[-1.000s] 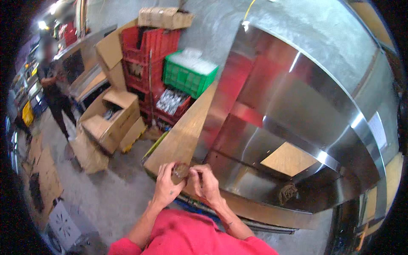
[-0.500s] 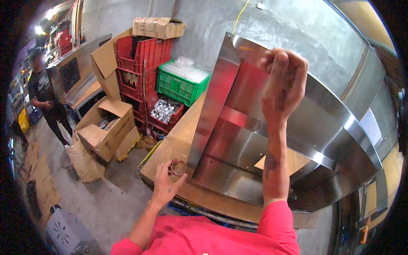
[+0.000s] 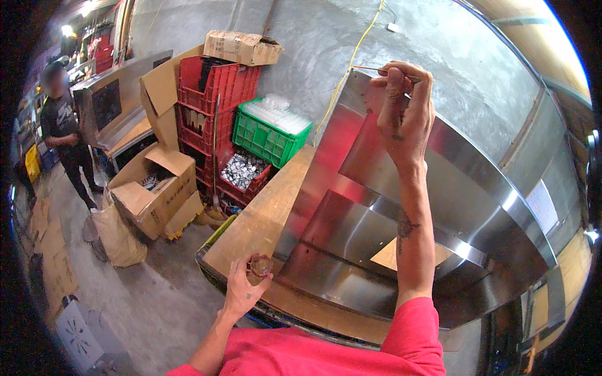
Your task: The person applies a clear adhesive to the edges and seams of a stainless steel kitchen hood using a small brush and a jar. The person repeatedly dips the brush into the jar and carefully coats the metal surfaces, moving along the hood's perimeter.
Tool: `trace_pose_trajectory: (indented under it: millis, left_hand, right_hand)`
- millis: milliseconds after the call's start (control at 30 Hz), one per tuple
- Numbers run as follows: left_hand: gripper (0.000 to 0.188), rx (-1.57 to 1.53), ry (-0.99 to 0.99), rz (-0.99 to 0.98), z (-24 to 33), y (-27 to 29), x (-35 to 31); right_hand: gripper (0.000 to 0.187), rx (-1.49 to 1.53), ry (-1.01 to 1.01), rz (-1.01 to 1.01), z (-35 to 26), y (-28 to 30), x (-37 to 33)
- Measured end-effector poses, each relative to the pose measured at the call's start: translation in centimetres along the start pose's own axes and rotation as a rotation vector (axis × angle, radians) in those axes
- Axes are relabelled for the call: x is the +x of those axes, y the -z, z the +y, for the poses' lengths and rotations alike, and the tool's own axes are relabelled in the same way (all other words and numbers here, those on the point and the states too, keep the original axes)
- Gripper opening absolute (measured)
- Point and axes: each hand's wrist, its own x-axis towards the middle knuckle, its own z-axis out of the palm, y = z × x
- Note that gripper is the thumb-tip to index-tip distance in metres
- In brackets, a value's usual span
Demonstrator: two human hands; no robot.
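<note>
My left hand [image 3: 242,289] is closed around a small round clear cup [image 3: 260,266] with something brownish in it, above the near left of the wooden tabletop. Raised at the far end, my right hand [image 3: 406,119] pinches a thin stick-like tool [image 3: 369,67], perhaps a fine brush. The tool's tip points left, by the far upper corner of a large stainless steel shell [image 3: 351,229]; whether it touches the metal I cannot tell. That shell lies open on the table, with bent side walls, a cross strip and a rectangular opening showing wood beneath.
Bare wooden tabletop [image 3: 260,229] shows along the shell's left side. Beyond it stand stacked red crates [image 3: 235,81], a green crate [image 3: 269,136] and an open cardboard box [image 3: 157,203]. A person [image 3: 63,125] stands at the far left. A concrete wall [image 3: 313,37] rises behind.
My right hand has shifted slightly left, and the thin tool in its fingers now shows. The left hand still holds the cup, a little lower in view. The view has turned slightly.
</note>
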Motion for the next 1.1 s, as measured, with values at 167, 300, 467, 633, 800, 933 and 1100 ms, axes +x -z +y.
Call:
trace_pose_trajectory:
  millis: [167, 300, 467, 633, 800, 933, 1100]
  left_hand:
    - [0.059, 0.006, -0.012, 0.001, -0.4, -0.1, -0.1]
    - [0.059, -0.021, -0.014, 0.0, -0.4, -0.1, 0.0]
    - [0.059, -0.01, -0.021, -0.006, -0.7, -0.3, -0.1]
    - [0.058, -0.004, -0.021, -0.009, -1.0, -0.4, -0.2]
    - [0.059, -0.031, 0.014, -0.032, -0.9, -0.5, -0.2]
    - [0.06, -0.013, 0.014, -0.043, -1.1, -0.5, -0.2]
    - [0.06, 0.021, -0.017, -0.044, -1.3, -0.7, -0.2]
  right_hand:
    - [0.009, -0.033, 0.014, -0.012, 0.2, 0.1, -0.1]
    - [0.009, -0.038, 0.017, -0.013, 0.1, 0.0, -0.1]
    - [0.009, -0.061, 0.026, -0.019, 0.0, 0.2, -0.1]
    - [0.009, -0.033, 0.023, -0.004, 0.0, 0.1, -0.3]
    - [0.01, -0.051, 0.046, -0.014, 0.5, 0.2, -0.3]
    - [0.01, -0.026, 0.031, -0.007, 0.3, 0.1, -0.2]
    - [0.011, -0.047, 0.053, -0.021, 0.6, 0.2, 0.0]
